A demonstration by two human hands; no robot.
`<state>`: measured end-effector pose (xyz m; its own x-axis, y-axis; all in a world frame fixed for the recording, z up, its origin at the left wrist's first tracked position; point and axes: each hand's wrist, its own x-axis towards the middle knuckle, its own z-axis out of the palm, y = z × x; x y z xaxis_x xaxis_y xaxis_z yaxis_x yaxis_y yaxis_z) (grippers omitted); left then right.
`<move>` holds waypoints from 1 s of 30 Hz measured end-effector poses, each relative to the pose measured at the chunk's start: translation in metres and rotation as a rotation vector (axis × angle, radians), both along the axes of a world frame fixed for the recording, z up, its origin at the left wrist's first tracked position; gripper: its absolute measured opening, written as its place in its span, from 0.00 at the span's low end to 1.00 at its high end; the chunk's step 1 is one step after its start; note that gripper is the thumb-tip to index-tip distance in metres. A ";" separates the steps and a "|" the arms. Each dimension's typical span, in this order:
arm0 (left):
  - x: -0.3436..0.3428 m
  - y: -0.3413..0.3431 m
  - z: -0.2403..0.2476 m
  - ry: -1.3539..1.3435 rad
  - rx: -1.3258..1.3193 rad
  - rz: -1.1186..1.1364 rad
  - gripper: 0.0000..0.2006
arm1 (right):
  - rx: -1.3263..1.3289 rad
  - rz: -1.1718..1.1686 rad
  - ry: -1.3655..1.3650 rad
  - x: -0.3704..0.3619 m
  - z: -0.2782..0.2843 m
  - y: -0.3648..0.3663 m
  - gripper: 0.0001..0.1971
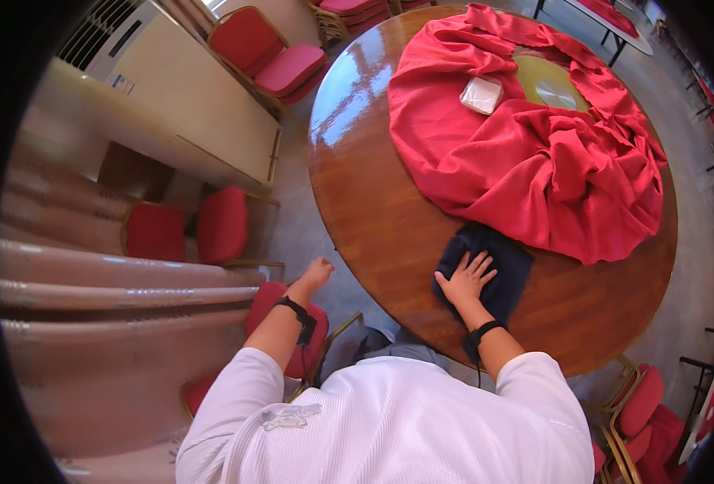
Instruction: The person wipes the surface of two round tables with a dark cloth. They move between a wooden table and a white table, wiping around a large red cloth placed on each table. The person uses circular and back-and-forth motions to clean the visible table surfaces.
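My right hand (469, 280) lies flat with spread fingers on a dark navy cloth (508, 274). The cloth rests on the near part of a round brown wooden table (373, 206). Off the table's left edge, my left hand (316, 273) hangs in the air with its fingers curled in, and nothing shows in it. A bunched red tablecloth (486, 181) covers the far part of the tabletop, just beyond the navy cloth. On its folds sits a small white packet (481, 94).
Amid the tablecloth shows a greenish-yellow round piece (546, 81). Red chairs stand left of the table, one (221, 225) beside the curtain (131, 302), another (291, 73) farther back. A tall floor-standing air conditioner (179, 97) is at the far left. More red chairs (641, 399) are at the near right.
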<state>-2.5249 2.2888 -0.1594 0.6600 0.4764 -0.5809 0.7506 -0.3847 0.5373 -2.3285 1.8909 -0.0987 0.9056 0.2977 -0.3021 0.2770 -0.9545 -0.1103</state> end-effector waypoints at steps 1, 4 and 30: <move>0.013 0.008 0.000 -0.086 0.177 -0.147 0.20 | 0.003 -0.003 0.001 0.002 -0.001 0.007 0.54; 0.089 0.004 0.043 -0.062 0.167 -0.147 0.28 | -0.001 -0.051 0.001 0.010 -0.004 0.017 0.54; 0.228 0.140 0.047 0.111 0.512 -0.860 0.53 | -0.132 -0.541 0.095 0.007 -0.013 0.228 0.58</move>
